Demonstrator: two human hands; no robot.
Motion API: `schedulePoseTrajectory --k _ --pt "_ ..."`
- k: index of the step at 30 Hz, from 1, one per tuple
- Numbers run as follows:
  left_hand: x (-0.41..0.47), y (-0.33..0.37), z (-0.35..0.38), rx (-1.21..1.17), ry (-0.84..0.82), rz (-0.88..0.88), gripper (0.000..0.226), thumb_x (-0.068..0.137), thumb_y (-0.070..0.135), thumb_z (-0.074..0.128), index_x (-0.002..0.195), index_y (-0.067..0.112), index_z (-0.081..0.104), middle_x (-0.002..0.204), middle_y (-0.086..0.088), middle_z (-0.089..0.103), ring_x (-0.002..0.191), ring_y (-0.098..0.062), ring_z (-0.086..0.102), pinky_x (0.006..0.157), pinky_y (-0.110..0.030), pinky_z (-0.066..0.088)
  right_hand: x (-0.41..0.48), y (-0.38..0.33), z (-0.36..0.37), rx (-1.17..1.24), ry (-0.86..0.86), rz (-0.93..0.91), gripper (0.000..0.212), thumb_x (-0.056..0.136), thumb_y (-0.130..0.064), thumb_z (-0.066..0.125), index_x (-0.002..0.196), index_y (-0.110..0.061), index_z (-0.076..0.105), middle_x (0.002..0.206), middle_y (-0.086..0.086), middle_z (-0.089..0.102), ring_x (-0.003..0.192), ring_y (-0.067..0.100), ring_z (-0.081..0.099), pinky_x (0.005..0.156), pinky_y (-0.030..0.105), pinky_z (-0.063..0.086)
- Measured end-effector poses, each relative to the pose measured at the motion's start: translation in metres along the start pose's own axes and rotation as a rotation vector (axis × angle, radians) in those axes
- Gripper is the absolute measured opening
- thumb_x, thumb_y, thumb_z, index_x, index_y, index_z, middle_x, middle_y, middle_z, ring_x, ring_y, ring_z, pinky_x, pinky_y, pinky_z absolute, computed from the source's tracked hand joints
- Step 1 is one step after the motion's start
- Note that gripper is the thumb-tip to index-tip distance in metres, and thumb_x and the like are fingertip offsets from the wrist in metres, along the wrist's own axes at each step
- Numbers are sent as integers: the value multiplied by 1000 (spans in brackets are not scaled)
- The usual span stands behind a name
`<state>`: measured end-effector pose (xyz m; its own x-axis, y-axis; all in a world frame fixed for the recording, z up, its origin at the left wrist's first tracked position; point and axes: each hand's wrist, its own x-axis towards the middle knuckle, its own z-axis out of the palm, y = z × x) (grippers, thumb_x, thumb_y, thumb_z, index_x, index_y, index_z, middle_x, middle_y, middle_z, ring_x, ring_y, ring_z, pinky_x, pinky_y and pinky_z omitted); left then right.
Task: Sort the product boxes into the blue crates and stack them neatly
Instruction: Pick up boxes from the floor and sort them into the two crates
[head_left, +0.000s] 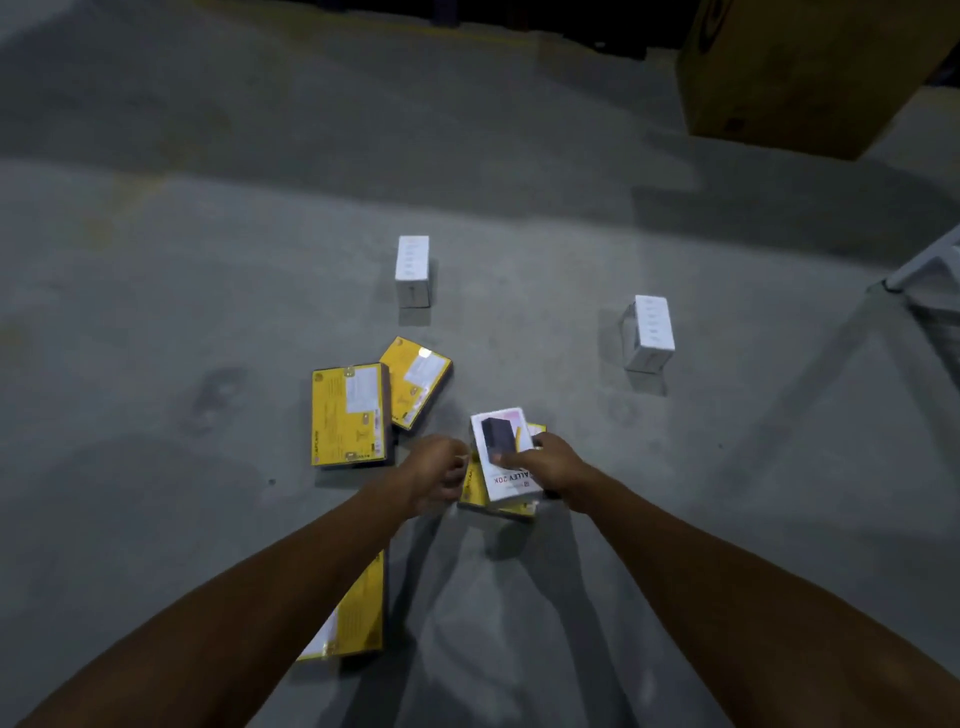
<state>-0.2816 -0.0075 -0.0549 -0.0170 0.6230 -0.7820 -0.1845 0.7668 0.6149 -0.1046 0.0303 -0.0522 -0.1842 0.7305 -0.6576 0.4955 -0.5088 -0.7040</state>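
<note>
1. Head view: the right hand (551, 462) grips a white cardboard box with a dark product picture (503, 451) at near centre, thumb on top.
2. The left hand (440, 474) is curled beside it. I cannot tell if it holds anything.
3. Yellow flat boxes (349, 413) and plain white boxes (413, 270) lie scattered on the grey concrete floor (156, 312). No blue crate is visible, so I judge the sorting barely begun.

Both arms are bare and stretch forward, drawing together at the wrists. The right hand (550, 465) grips a white box (506, 452), its thumb laid across the top face and its fingers hooked over the far right edge. The left hand (436, 475) is just to its left, knuckles up and fingers curled; whether it touches the box is unclear.
</note>
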Motion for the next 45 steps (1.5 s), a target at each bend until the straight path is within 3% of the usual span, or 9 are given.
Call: schedulePoseTrajectory --k 7,17,22,25,30,32,36,40,45 --pt "-11 -15 -25 -99 12 -77 25 92 39 50 82 17 57 69 0 52 56 -15 47 51 -21 36 28 14 43 37 -93 -5 89 45 -45 96 118 -5 65 102 12 74 87 23 75 76 42 61" --pt "-34 13 -104 103 104 -40 74 68 87 54 77 13 50 62 -4 31 51 -16 27 50 -24 23 5 -25 83 409 -291 222 30 88 -43 65 79 -15 61 47 -1 61 29 7 50 33 14 38" --pt "-47 5 -135 211 121 -74 95 71 91 40 93 3 65 84 -12 57 72 -23 53 69 -30 42 -10 -20 103 403 -322 223 30 85 -50 65 91 -21 68 89 4 72 72 17 65 56 23 48" --pt "-58 -5 -148 231 158 -90 100 76 91 28 101 3 68 103 -13 66 97 -27 59 100 -43 45 -20 -18 110 366 -398 242 29 83 -49 65 85 -20 66 87 5 69 72 19 60 57 25 48" --pt "-70 -33 -163 175 238 -182 89 88 80 16 92 7 66 136 -21 49 131 -40 43 105 -50 39 -37 -10 132 321 -503 262 22 84 -38 66 89 -16 67 85 7 72 70 21 66 65 31 52" --pt "-73 -50 -161 151 235 -250 83 93 74 14 90 6 62 132 -23 51 126 -39 47 103 -48 40 -42 -4 144 276 -510 269 18 88 -34 64 89 -16 67 79 6 72 60 17 66 57 26 50" --pt "-70 -74 -150 -26 209 -251 75 89 74 37 108 9 69 106 -19 70 92 -30 66 86 -39 53 -43 0 163 208 -476 213 20 82 -35 72 93 -18 70 88 7 75 84 24 68 97 46 48" --pt "-16 -109 -172 -85 227 -259 122 34 102 54 127 22 63 111 -14 73 97 -40 71 89 -59 52 -43 -4 165 219 -448 224 20 83 -37 70 90 -19 68 79 3 74 73 19 66 79 34 49" --pt "-68 -72 -141 -94 210 -122 65 81 70 58 106 11 73 95 -13 74 82 -28 71 70 -31 55 -36 -7 143 450 -376 282 24 81 -43 66 79 -19 68 73 3 71 65 19 62 63 25 44"
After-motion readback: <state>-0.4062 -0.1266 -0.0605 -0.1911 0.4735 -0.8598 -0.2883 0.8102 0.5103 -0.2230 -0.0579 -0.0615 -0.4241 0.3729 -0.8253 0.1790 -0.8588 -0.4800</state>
